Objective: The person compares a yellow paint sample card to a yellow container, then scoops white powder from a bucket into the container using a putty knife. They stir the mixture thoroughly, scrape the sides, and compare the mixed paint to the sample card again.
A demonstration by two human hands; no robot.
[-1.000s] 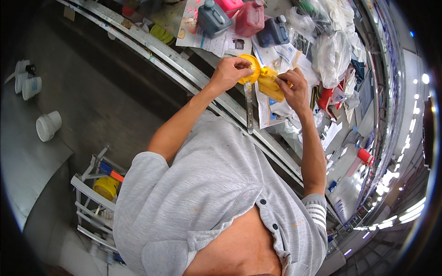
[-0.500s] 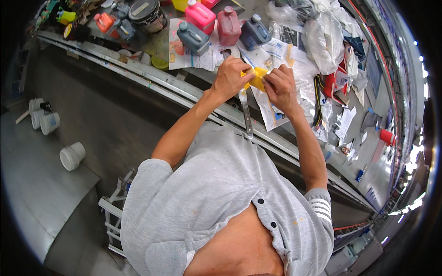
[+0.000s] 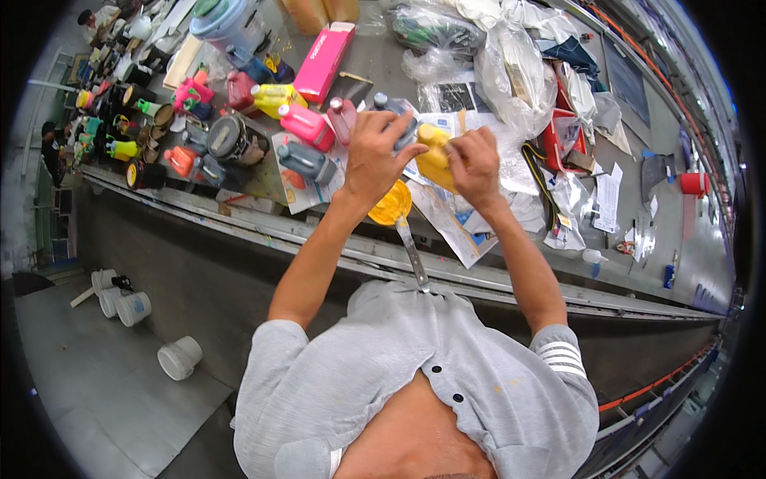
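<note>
My left hand [image 3: 377, 152] is beside the top of a yellow jug [image 3: 435, 172], its thumb and forefinger apart, nothing visible between them. My right hand [image 3: 473, 168] grips the jug's right side with bent fingers. Below them a yellow paint-filled round container or lid [image 3: 386, 206] rests at the table edge, with a metal scraper [image 3: 413, 254] lying from it toward my body. A dark blue jug [image 3: 383, 104] stands behind my left hand, partly hidden. Papers [image 3: 451, 223] lie under and around the jug.
Coloured jugs [image 3: 307, 128], a black bucket [image 3: 227, 136] and a pink box [image 3: 323, 60] stand on the table [image 3: 630, 271]. Plastic bags [image 3: 523, 72] and a red tray [image 3: 558, 140] lie rightward. Several white buckets [image 3: 179, 358] sit low left. Two people [image 3: 94, 24] are partly visible far left.
The view has swung, showing more table. The yellow jug is raised and turned away from the round container, which my left hand has left. My left hand's fingers have spread.
</note>
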